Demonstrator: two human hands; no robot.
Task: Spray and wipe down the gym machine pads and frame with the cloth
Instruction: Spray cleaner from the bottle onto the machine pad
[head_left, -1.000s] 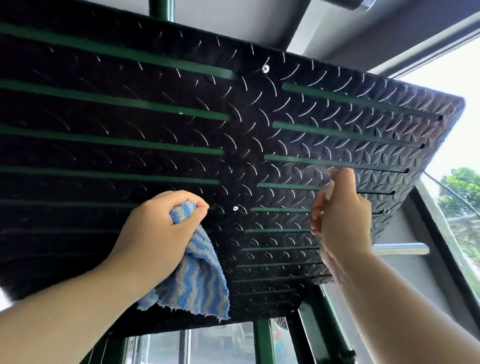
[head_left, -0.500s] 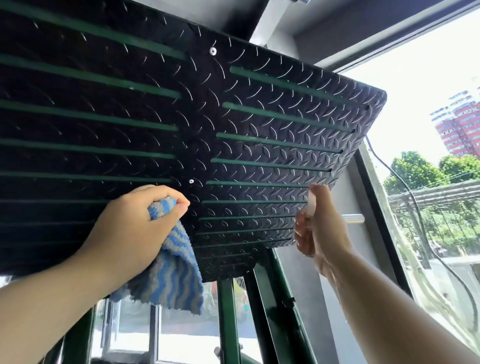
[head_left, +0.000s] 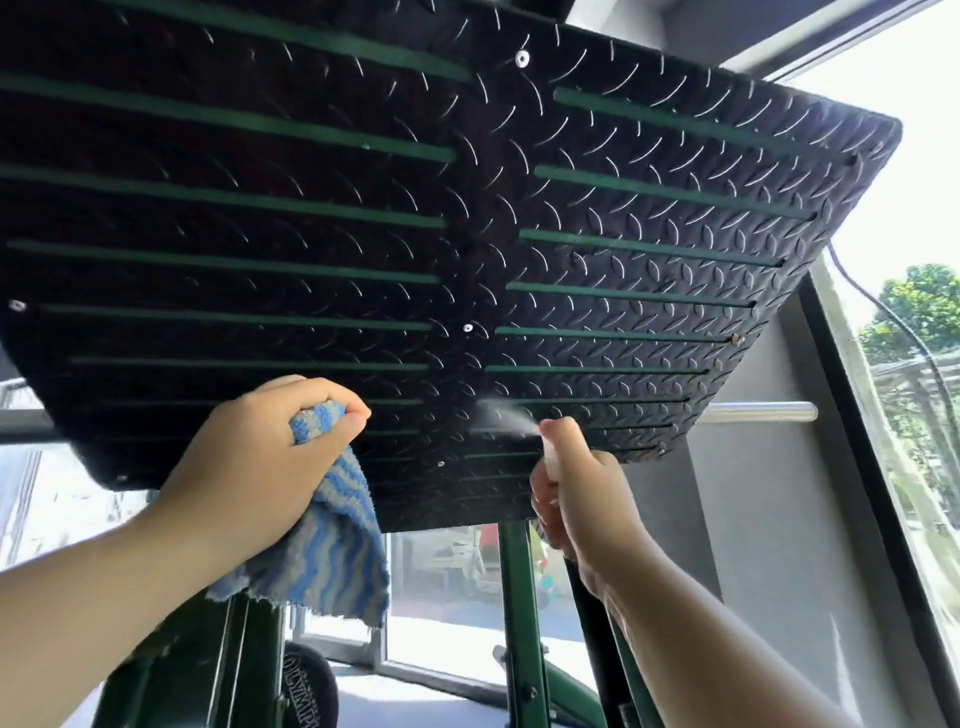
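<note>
- Left grip (head_left: 260, 457) curled round blue-and-grey striped terry cloth (head_left: 322, 551), held up at the lower edge of the black diamond-tread footplate (head_left: 483, 208), tail hanging below.
- Right grip (head_left: 587, 499) wrapped round small clear spray bottle (head_left: 549, 464) (mostly hidden), white mist (head_left: 498, 415) fanning leftward at the plate.
- Dark green metal frame post (head_left: 522, 597) underneath.

One head-worn view, angled up at the plate (head_left: 493, 218)
The wide-angle camera sits close beneath the black tread-pattern plate, whose face fills the upper frame from the left edge almost to the right. The left hand (head_left: 254, 457) and right hand (head_left: 582, 499) reach in from the bottom corners. Green frame posts (head_left: 522, 597) stand below the plate's lower edge, and a window (head_left: 909, 364) runs down the right.
</note>
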